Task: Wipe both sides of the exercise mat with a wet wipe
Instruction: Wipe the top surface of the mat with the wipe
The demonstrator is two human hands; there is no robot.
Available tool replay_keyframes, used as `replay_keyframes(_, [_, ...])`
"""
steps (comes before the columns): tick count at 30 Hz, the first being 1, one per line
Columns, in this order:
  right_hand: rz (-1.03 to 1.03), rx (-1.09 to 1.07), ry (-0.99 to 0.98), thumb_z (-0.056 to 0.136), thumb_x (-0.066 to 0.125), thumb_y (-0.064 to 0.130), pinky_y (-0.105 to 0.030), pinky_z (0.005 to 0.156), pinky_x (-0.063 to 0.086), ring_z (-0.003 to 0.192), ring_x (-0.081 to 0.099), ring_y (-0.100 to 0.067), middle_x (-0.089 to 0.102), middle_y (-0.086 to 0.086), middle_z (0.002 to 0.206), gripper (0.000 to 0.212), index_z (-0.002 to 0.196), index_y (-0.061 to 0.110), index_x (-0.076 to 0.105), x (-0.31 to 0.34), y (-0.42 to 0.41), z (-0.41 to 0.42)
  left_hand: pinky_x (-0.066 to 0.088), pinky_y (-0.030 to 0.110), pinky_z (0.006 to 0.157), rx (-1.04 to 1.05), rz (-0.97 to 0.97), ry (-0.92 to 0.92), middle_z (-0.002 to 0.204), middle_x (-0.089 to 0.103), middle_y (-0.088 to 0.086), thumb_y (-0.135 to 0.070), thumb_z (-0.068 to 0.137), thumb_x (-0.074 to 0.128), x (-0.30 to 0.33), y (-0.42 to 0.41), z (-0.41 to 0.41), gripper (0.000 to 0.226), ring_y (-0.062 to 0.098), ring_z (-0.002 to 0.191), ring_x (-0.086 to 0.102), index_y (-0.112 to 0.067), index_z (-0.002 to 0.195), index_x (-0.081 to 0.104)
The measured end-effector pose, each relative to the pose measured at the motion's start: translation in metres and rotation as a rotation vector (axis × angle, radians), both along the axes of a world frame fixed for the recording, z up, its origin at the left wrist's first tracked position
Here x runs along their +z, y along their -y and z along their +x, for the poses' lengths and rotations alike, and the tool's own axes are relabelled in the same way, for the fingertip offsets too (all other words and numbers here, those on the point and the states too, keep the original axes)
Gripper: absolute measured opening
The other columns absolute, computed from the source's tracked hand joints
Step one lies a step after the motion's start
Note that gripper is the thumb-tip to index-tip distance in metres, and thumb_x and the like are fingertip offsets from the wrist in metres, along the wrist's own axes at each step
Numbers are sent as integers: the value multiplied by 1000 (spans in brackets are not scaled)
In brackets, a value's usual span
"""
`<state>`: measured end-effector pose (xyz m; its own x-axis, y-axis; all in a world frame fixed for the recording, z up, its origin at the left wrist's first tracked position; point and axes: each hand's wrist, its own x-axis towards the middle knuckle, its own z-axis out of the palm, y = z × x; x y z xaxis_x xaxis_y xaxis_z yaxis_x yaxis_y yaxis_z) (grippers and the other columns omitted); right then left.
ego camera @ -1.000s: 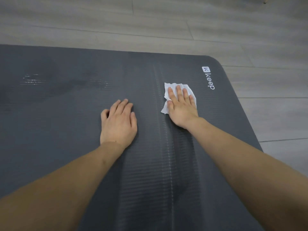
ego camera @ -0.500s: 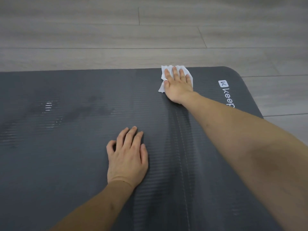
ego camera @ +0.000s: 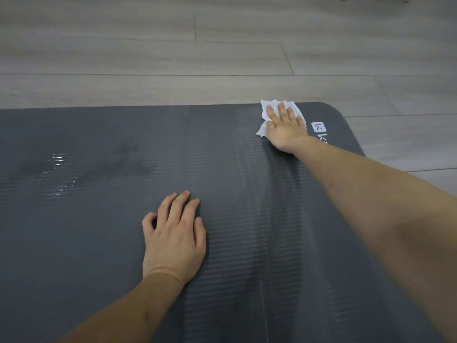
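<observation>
While the dark grey exercise mat (ego camera: 99, 243) lay flat on the wooden floor (ego camera: 148, 58), the right hand (ego camera: 284, 127) pressed a white wet wipe (ego camera: 265, 107) at its far edge, fingers straight and slightly spread. The left hand (ego camera: 174, 236) rested palm-down mid-mat, fingers together.

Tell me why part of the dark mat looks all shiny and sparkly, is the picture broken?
Not broken: in the head view, the bright flecks on the left of the mat are glare, probably light bouncing off wet ribs; darker streaks run down from the wet wipe under the right hand; the wide lens curves the mat's far edge; the left hand looks sharp, lighting soft.
</observation>
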<state>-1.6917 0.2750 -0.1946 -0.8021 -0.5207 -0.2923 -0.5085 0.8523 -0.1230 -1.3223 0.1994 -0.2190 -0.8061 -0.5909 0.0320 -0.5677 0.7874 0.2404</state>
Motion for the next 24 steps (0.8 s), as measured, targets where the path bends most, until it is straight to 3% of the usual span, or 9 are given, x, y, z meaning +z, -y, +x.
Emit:
replay_keyframes(9, [10, 59, 19, 107, 12, 39, -43, 126, -11, 156, -18, -19, -19, 4, 169, 58, 162, 36, -8, 0, -62, 72, 25, 45, 110, 19, 28, -42, 151, 48, -9, -39, 98, 26, 5, -6, 3, 52, 13, 144, 35, -25, 135, 59])
replay_keyframes(17, [-6, 93, 41, 108, 13, 39, -43, 125, -12, 155, -21, -20, -22, 4, 169, 59, 162, 34, -11, -1, -146, 182, 31, 48, 109, -14, 18, -89, 146, 56, -2, -23, 96, 47, 8, -12, 15, 35, 22, 139, 42, -21, 127, 66])
replay_keyframes(24, [-7, 92, 32, 108, 10, 41, -43, 125, -13, 155, -22, -20, -24, 4, 168, 58, 161, 34, -12, 0, -213, 266, 32, 47, 109, -77, 39, -28, 148, 53, 0, -22, 99, 44, 21, -53, 69, 38, 25, 139, 42, -19, 132, 62])
